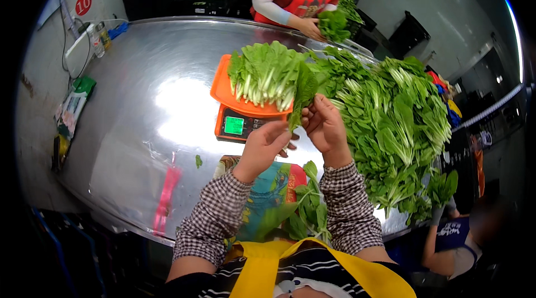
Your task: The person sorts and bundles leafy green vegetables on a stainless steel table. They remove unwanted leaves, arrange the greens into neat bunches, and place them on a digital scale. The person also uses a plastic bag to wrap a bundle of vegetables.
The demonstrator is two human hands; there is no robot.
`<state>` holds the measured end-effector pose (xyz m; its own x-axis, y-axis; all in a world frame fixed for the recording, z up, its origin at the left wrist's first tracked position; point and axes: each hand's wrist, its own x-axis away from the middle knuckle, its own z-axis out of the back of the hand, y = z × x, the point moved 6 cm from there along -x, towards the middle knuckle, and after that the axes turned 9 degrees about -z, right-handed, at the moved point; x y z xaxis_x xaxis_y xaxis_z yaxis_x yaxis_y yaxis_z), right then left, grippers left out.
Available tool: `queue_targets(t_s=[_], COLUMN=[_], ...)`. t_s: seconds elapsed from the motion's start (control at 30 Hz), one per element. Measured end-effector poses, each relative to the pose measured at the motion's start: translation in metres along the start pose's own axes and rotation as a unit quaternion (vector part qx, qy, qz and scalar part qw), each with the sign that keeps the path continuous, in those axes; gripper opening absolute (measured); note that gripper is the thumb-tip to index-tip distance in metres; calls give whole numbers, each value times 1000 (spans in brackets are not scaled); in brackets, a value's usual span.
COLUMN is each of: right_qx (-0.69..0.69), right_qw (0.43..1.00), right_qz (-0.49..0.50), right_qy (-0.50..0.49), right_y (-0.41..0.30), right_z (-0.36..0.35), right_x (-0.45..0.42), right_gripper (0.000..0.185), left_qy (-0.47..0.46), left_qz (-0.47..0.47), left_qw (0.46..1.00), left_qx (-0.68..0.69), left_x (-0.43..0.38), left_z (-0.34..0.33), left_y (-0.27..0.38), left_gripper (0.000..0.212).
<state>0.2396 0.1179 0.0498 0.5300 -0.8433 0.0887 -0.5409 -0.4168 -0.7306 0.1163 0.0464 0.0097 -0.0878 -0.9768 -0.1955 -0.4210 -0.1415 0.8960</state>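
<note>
Between my two hands a leafy green (305, 88) stands upright beside the scale. My right hand (324, 124) pinches its edge with thumb and fingers. My left hand (268, 145) is at its lower end, fingers curled, with part of the stem hidden behind them. A bunch of leafy greens with pale stems (266, 74) lies on the orange tray (220, 84) of a digital scale (222, 124), whose green display is lit. Below my hands, loose leafy greens (310, 210) lie on a colourful printed bag or sheet (268, 189).
A large heap of leafy greens (389, 130) covers the right of the metal table (125, 101). Pink ties (167, 197) lie at the left front, near a leaf scrap (198, 161). Across the table a person (289, 0) holds greens; another person (452, 235) is at the lower right.
</note>
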Motion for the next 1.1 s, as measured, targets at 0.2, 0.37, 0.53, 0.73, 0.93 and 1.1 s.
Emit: queue_targets(t_s=[0.2, 0.37, 0.53, 0.73, 0.93, 1.1], right_qx=[-116, -386, -405, 738, 621, 661], right_qw=[992, 920, 913, 630, 745, 731], right_qz=[-25, -65, 29, -134, -55, -6], right_qy=[49, 2, -42, 198, 237, 170], right_y=[21, 24, -9, 23, 27, 23], right_z=[49, 84, 111, 181, 166, 142], right_x=[44, 75, 133, 179, 158, 115], right_gripper=[9, 15, 20, 31, 29, 24], left_qy=[-7, -23, -5, -40, -15, 103], left_qz=[45, 87, 140, 197, 168, 48], left_qw=[999, 995, 990, 971, 974, 984], left_qx=[-23, -54, -16, 127, 154, 136], left_x=[19, 24, 29, 29, 24, 12], left_z=[-28, -36, -31, -28, -10, 50], left_y=[-14, -32, -46, -56, -48, -34], left_gripper=[23, 20, 18, 24, 21, 12])
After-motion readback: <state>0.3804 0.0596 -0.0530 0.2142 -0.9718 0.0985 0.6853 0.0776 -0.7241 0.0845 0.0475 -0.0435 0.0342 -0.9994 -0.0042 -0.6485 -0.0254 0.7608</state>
